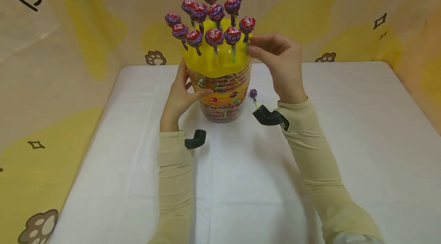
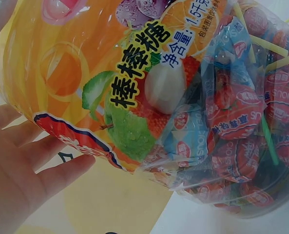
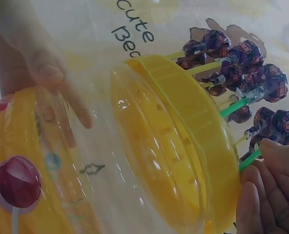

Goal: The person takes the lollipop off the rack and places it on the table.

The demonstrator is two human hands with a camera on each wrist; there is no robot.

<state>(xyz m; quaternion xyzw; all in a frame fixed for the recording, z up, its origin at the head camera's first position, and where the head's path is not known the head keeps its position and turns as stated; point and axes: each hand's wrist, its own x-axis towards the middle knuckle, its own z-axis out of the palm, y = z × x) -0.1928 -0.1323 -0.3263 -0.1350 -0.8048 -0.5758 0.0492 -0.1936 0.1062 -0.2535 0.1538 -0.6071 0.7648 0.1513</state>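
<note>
A clear plastic candy jar (image 1: 222,113) with an orange label stands on the table, packed with wrapped lollipops (image 2: 234,105) in its lower part. Its yellow lid (image 1: 210,66) bears several purple-and-red lollipops (image 1: 214,36) standing up by their sticks. My left hand (image 1: 179,96) holds the jar's left side, thumb across the front and fingers round the back. At the lid's right edge, my right hand (image 1: 284,60) pinches the green stick (image 3: 250,160) of a lollipop (image 1: 247,25) between thumb and index finger. The stick's lower end meets the lid.
One loose purple lollipop (image 1: 253,93) lies on the white table (image 1: 220,198), right of the jar and near the right wrist's black camera mount (image 1: 270,117). A yellow-and-cream patterned cloth (image 1: 303,10) rises behind the table.
</note>
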